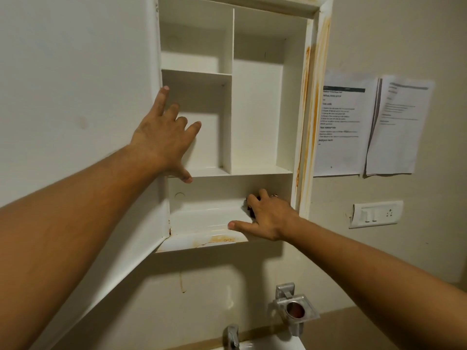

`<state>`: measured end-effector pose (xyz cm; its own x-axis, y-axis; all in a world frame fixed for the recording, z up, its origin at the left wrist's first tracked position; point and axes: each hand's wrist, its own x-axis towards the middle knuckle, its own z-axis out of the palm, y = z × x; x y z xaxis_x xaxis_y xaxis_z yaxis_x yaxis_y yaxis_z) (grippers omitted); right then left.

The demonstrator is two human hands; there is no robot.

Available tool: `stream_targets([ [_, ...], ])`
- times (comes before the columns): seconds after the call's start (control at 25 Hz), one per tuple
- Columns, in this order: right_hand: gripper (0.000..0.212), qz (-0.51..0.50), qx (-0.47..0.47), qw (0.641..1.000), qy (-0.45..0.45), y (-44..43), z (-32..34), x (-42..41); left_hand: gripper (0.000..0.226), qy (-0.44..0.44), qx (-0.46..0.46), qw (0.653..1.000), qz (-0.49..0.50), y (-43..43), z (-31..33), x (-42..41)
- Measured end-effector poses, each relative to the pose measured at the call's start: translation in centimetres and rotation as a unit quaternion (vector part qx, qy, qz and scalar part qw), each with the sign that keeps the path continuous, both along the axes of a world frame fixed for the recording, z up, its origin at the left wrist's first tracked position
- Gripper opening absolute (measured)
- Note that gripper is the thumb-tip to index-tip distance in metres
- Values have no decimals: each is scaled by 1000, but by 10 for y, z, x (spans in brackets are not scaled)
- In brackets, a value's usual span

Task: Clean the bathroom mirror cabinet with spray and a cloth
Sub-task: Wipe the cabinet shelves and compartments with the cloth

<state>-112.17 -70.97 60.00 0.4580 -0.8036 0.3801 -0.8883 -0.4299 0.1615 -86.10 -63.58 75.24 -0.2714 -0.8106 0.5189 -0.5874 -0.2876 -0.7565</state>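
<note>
Wall fittings, catalogued from the switch plate (375, 214), which is white, with two rockers and a socket.
- Above it, to the left: printed sheet (340, 127) with a black header bar.
- Directly above: layered printed sheets (398, 125).
- Below-left: square metal holder (295, 310) with a round opening.
- Further below-left: chrome tap (233, 334) and the white basin (273, 344).

The cabinet (255, 114) was white; orange-brown streaks (309, 97) stained its right frame and bottom ledge. The wall (379, 34) was beige, the papers (341, 127) white with black print, the metal holder (295, 309) silver.
</note>
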Motion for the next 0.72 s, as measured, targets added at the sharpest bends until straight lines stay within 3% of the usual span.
stream_targets([
  [0.16, 92, -25, 69, 997, -34, -9, 28, 6, 136, 4, 3, 1000, -4, 0, -2, 2],
  [0.36, 74, 20, 43, 999, -19, -15, 30, 5, 134, 9, 4, 1000, -9, 0, -4, 1],
  [0.44, 63, 39, 52, 994, -83, -18, 27, -2, 134, 14, 8, 1000, -8, -1, -3, 1],
  [0.52, 50, 54, 74, 974, -206, -15, 16, 0, 134, 18, 11, 1000, -9, 0, -3, 1],
  [0.6, 41, 108, 55, 958, -260, -3, -3, 24, 135, 17, 8, 1000, -11, -2, -4, 1],
  [0.72, 36, 236, 27, 951, -197, 24, -28, 80, 135, 22, 13, 1000, -8, -1, -4, 0],
])
